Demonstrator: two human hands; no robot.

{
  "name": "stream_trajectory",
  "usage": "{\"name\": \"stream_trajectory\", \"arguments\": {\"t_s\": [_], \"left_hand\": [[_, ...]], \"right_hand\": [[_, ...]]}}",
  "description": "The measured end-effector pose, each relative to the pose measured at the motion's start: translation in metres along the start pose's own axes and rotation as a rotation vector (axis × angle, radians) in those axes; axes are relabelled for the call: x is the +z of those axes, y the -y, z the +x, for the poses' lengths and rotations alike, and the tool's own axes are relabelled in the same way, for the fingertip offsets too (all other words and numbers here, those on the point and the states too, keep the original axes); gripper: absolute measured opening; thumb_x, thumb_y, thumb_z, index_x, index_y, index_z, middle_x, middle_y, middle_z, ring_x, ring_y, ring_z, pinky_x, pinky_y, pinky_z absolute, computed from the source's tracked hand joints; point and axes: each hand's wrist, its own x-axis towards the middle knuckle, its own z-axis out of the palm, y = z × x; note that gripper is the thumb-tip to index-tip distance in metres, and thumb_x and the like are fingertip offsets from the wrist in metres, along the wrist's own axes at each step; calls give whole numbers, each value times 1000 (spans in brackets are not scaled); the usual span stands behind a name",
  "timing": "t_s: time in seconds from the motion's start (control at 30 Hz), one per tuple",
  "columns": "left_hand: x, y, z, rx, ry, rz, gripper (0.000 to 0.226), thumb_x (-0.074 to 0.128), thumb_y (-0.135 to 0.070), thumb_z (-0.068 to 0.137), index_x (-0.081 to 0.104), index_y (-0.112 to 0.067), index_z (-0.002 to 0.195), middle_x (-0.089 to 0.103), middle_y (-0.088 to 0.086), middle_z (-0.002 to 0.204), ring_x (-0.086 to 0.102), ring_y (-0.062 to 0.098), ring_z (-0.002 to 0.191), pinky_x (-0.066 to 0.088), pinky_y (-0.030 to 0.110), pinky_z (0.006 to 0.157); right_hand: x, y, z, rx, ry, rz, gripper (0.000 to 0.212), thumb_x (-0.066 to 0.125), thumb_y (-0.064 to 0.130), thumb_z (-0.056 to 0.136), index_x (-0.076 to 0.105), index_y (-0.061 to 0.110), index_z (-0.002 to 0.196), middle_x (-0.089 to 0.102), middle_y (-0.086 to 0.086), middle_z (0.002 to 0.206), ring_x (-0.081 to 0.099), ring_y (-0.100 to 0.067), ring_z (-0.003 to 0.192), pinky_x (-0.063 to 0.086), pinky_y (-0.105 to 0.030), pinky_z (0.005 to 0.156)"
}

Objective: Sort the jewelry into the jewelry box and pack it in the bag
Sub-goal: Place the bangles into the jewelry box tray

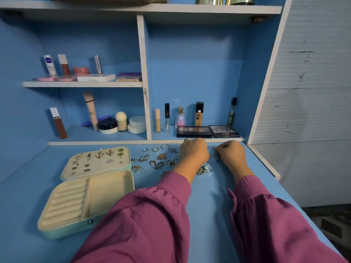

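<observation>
Closest in are two magenta sleeves (148, 221) reaching forward over the blue desk (212, 205). To the left sits the jewelry box (81, 223), lying open, mint outside and cream inside, with ring rolls (64, 204) in the left part of the tray and a bare compartment on the right. Its lid (95, 164) is flat on the desk behind the tray, and there's a bunch of earrings (99, 154) pinned to it, including a green pair (120, 152) near the top right corner. Just right of the lid is the loose jewelry, spread out on the desk: chains (156, 164), a few rings (155, 149), a gold piece (161, 156), and a little pile of rings (206, 169) between the wrists. The left hand (193, 151) has its fingers curled down over the far end of the spread, but I can't tell what its grip has, if anything. The right hand (230, 153) is right beside it, and its grip is pinched narrow on thin wire bangles (213, 155) sitting between the two hands. Further back, the low shelf holds two palettes (208, 130) and some bottles (180, 117), with jars (136, 124) and tubes in the cubby to the left and more makeup on the shelf (81, 84) above. No bag that I can clearly make out.
</observation>
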Motion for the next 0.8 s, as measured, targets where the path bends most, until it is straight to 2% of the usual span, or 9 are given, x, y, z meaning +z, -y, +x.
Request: {"name": "stream_trajectory", "arguments": {"t_s": [0.07, 0.17, 0.23, 0.33, 0.43, 0.5, 0.63, 0.73, 0.8], "left_hand": [[0, -1, -1, 7, 10, -5, 15, 56, -16, 92, 60, -9, 105, 61, 13, 116, 48, 31, 114, 40, 34, 83], [0, -3, -3, 21, 30, -5, 3, 54, -14, 92, 55, -12, 90, 62, 14, 111, 48, 32, 112, 38, 33, 78], [1, -3, -3, 41, 32, -2, 8, 55, -18, 91, 56, -11, 87, 63, 14, 109, 49, 32, 110, 35, 33, 76], [-1, -4, -4, 48, 36, -24, 20, 55, -23, 90, 61, -5, 96, 63, 15, 109, 48, 33, 110, 35, 34, 76], [-5, -4, -3, 38, 27, -44, 19, 55, -27, 91, 53, -11, 83, 64, 15, 108, 48, 34, 110, 36, 35, 77], [-8, -3, -2, 27, 30, -56, 27, 55, -29, 92, 44, -11, 75, 64, 14, 105, 47, 33, 108, 36, 35, 77], [-19, 3, -4, 7, 17, -69, 37, 54, -28, 92, 37, -12, 64, 59, 12, 94, 48, 33, 105, 35, 35, 73], [-31, 14, -7, -1, 16, -73, 31, 54, -30, 92, 43, -9, 72, 54, 10, 90, 50, 31, 97, 38, 34, 73], [-39, 26, -9, -4, 46, -78, 30, 54, -28, 91, 42, -10, 70, 48, 7, 78, 49, 29, 83, 38, 32, 66]], "right_hand": [[0, 0, 0, 2, -6, 15, 28, 61, 10, 86, 55, 11, 58, 49, -5, 57, 37, -13, 53, 30, -24, 46], [0, -1, -1, -2, -27, 42, 19, 62, 12, 87, 64, 6, 69, 56, -9, 65, 42, -15, 56, 32, -23, 47], [0, -1, -1, -3, -34, 57, 19, 61, 12, 87, 63, 7, 69, 55, -8, 63, 40, -12, 54, 31, -23, 47], [0, -1, -1, 5, -41, 81, 19, 61, 13, 88, 64, 7, 70, 57, -9, 66, 44, -15, 58, 33, -23, 48], [-1, -2, -1, 32, -56, 134, 17, 63, 16, 87, 70, 4, 78, 63, -11, 74, 52, -20, 70, 36, -26, 57], [-1, -1, -1, 55, -67, 171, 18, 65, 18, 87, 71, 3, 79, 63, -11, 74, 53, -22, 74, 36, -25, 64], [-4, 2, -4, 65, -90, 230, 19, 66, 20, 87, 71, 3, 82, 63, -8, 79, 53, -19, 77, 36, -25, 67], [-5, 4, -8, 56, -103, 278, 22, 67, 23, 86, 70, 1, 84, 65, -9, 83, 54, -19, 77, 37, -26, 63], [-5, 7, -12, 24, -101, 310, 22, 67, 24, 86, 68, 3, 79, 65, -6, 81, 54, -18, 76, 37, -26, 61]]}}
